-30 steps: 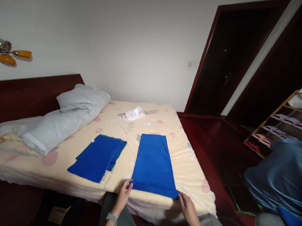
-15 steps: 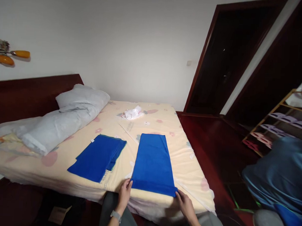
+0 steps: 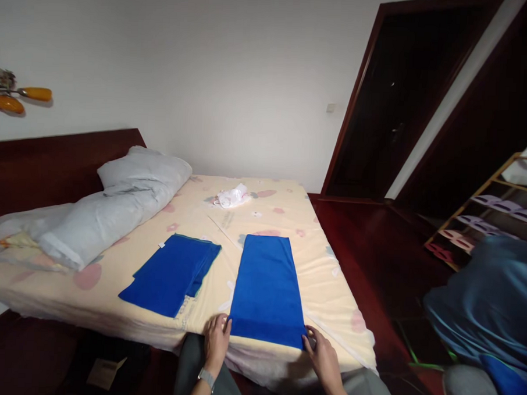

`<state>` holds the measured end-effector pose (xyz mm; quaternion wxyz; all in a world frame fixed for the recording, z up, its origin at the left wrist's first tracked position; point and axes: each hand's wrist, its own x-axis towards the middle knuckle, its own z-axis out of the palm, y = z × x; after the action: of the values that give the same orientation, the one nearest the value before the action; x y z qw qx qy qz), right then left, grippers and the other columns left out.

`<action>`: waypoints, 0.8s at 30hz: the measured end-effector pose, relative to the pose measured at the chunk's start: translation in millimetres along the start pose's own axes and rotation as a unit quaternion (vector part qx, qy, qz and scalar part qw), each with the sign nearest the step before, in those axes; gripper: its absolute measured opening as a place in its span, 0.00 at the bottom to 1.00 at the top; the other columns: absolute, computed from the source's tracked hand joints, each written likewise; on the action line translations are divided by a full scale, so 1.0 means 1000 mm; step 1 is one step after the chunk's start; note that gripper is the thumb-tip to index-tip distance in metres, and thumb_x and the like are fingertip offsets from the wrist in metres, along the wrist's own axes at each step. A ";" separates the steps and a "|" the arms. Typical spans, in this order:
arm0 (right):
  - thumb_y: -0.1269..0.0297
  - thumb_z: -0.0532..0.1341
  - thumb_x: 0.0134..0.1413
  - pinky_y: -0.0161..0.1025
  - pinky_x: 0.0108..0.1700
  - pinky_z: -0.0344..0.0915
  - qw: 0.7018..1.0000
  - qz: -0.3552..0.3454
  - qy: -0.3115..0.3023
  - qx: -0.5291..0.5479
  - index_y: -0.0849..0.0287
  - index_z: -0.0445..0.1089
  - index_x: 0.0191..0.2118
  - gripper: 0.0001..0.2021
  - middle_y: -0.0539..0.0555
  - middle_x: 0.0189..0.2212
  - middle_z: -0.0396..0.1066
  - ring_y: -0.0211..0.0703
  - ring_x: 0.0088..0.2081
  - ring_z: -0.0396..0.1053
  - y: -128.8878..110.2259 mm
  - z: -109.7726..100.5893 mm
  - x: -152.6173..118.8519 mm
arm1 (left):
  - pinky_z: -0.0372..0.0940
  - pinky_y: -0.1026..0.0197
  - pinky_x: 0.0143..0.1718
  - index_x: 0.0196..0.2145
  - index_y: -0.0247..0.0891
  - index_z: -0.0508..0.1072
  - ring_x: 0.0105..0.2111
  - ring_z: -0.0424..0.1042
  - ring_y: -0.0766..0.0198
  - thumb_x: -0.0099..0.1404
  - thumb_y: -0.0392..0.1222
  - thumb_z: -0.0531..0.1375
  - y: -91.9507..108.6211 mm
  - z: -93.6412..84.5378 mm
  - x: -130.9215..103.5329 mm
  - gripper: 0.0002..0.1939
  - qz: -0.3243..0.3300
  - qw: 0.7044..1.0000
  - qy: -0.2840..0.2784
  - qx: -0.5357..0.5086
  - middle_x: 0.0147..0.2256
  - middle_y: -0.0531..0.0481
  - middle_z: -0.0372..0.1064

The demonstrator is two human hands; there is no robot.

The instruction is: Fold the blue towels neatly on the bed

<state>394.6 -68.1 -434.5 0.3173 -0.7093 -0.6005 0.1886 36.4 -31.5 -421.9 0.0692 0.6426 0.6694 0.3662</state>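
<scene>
Cream-sheeted bed (image 3: 339, 320) fills the foreground. At its near edge, left hand (image 3: 217, 340) and right hand (image 3: 323, 356), equally close, touch the near corners of the blue cloth (image 3: 268, 285); whether they pinch, I cannot tell. Its long axis runs away between them. Leftward, sheet lettering (image 3: 182, 309) and a white tag (image 3: 161, 245) are unreadable.

Forearms (image 3: 199, 392) angled inward, left hand (image 3: 217, 340) curled, right hand (image 3: 322, 354) arched, well apart — both perhaps pinching

1. Towels (image 3: 266, 288): matt, soft-looking cloth.
2. Sheet (image 3: 193, 218): matt, lightly wrinkled cloth.
3. Bag (image 3: 232, 197): thin, crinkled, plastic-looking.
4. Headboard (image 3: 64, 157): smooth wood.
5. Floor (image 3: 353, 236): smooth, faintly glossy.
6. Watch (image 3: 206, 379): metal-looking.
7. Wall (image 3: 242, 74): smooth, matt.
</scene>
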 end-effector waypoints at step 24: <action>0.39 0.52 0.57 0.47 0.50 0.73 0.988 0.063 -0.040 0.135 0.55 0.75 0.47 0.28 0.59 0.45 0.81 0.58 0.48 0.78 0.004 0.002 0.028 | 0.72 0.47 0.53 0.47 0.39 0.78 0.49 0.78 0.48 0.67 0.57 0.54 -0.012 0.007 0.025 0.23 -0.060 0.980 -0.115 -0.151 0.45 0.39 0.80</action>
<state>402.4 -41.2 -435.5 0.3731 -0.6887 -0.5356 0.3156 26.2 -4.9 -424.2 0.2635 0.6213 0.6313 0.3821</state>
